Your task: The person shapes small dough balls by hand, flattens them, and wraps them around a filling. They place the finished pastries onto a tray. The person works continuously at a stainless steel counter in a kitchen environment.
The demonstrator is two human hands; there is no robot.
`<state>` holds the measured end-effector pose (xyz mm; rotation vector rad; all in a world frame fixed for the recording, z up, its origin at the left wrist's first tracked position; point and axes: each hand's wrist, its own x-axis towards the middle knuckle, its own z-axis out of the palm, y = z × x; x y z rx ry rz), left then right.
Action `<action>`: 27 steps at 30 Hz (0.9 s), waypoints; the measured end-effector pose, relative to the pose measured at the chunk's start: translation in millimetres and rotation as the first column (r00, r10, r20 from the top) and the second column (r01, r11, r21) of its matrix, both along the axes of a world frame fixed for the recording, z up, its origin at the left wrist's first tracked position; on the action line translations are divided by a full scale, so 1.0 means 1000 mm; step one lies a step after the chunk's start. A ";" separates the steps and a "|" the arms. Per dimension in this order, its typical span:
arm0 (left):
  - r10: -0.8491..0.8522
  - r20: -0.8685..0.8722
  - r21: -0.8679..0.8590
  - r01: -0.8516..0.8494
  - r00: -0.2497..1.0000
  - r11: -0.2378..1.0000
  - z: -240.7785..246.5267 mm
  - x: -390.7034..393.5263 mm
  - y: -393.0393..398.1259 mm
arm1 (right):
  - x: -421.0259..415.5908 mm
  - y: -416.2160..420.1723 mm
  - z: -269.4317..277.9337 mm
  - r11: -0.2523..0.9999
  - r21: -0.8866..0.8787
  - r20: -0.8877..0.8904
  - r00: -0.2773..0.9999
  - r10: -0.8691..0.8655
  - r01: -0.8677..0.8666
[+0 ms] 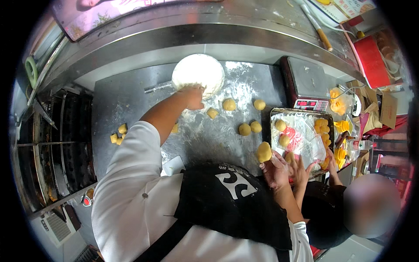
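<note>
My left hand [193, 95] reaches over the near rim of a round bowl of white flour [199, 72]; its fingertips are hidden at the flour. My right hand [275, 168] holds a flattened yellow dough piece [264, 152] at its fingertips, just left of the baking tray. On the floured metal worktop [209, 140] lie round dough balls [229, 104] and a squarish dough piece [212, 113]. Several small dough cubes [122, 128] sit at the left, partly behind my sleeve. The lined tray [273, 127] bears dough balls [280, 125] and a row of orange-yellow pieces [322, 127].
A co-worker's hands [298, 172] are at the tray's near side, close to my right hand. A digital scale [304, 82] stands behind the tray. A steel shelf [209, 31] crosses the back, a dark rack [55, 147] the left. Beside the bowl lies a rod-like tool [158, 87].
</note>
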<state>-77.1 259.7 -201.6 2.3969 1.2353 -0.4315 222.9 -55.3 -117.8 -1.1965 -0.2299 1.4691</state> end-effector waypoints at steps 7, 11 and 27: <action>-0.013 -0.003 0.004 0.013 1.000 1.000 0.015 -0.001 -0.003 | -0.037 0.054 0.058 0.966 0.080 -0.066 0.965 0.252 -0.247; -0.208 0.306 0.708 -0.076 0.929 0.702 -0.016 -0.013 -0.018 | -0.043 0.061 0.046 0.939 0.081 0.041 0.943 0.331 -0.334; 0.863 -0.061 -0.789 0.554 -0.501 0.265 0.099 0.001 -0.162 | -0.136 0.126 0.043 0.419 0.311 0.919 0.158 -0.361 -0.853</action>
